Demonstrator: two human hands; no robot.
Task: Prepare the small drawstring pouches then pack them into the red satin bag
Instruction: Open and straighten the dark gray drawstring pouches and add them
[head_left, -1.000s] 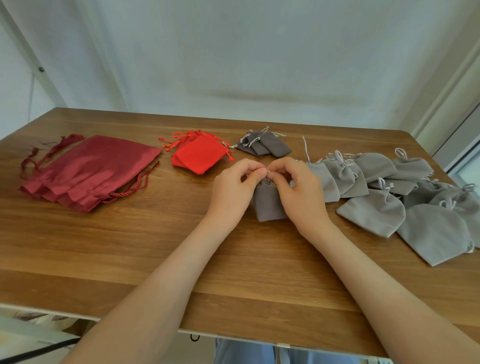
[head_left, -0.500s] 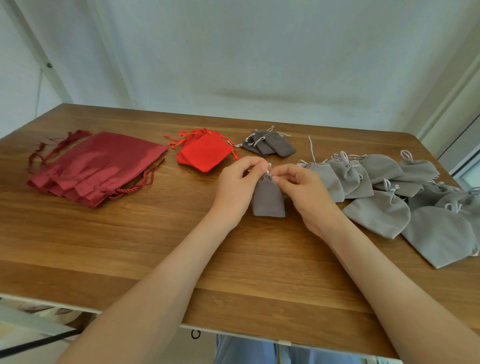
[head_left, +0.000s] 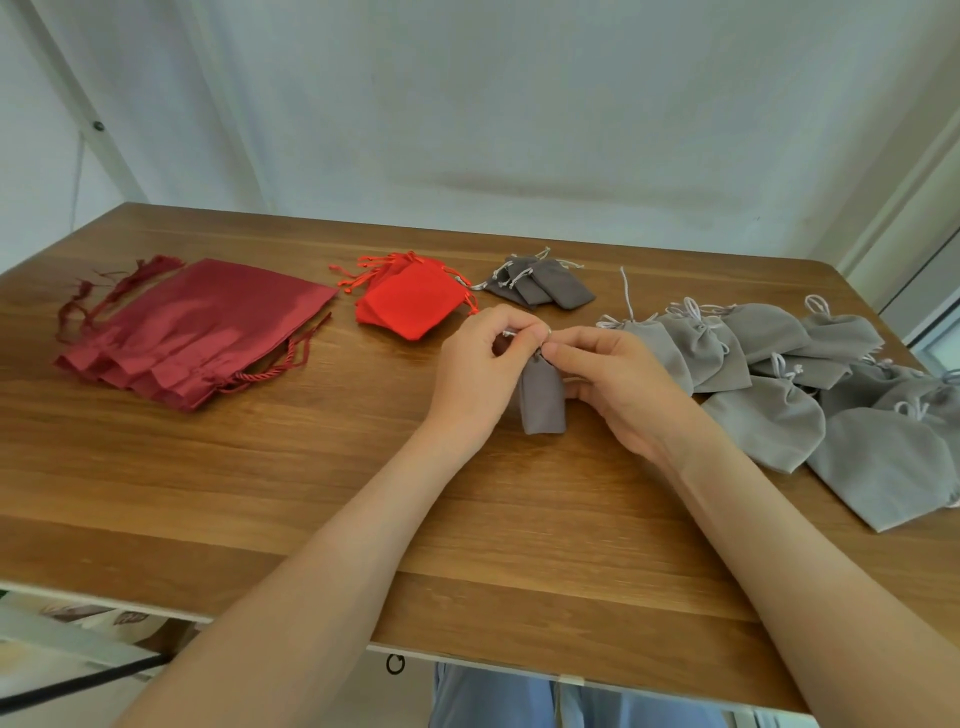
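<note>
Dark grey pouch (head_left: 543, 400) stands upright near the middle of the wooden table (head_left: 260, 493), held by its gathered neck between both hands; whether its bottom edge touches the wood I cannot tell. The left hand (head_left: 478, 374) pinches the pale cord at the neck with thumb and forefinger, its other fingers curled in. The right hand (head_left: 618, 389) pinches the same neck from the other side, its remaining fingers loosely bent behind the pouch. Far to the left lie the red satin bags (head_left: 197, 332) - a fanned, overlapping stack with cords trailing. Between that stack and the hands sit the bright red pouches (head_left: 410, 304), and just beyond the hands a small pile of dark grey pouches (head_left: 545, 283). To the right spread the light grey pouches (head_left: 769, 421) - larger and overlapping.
</note>
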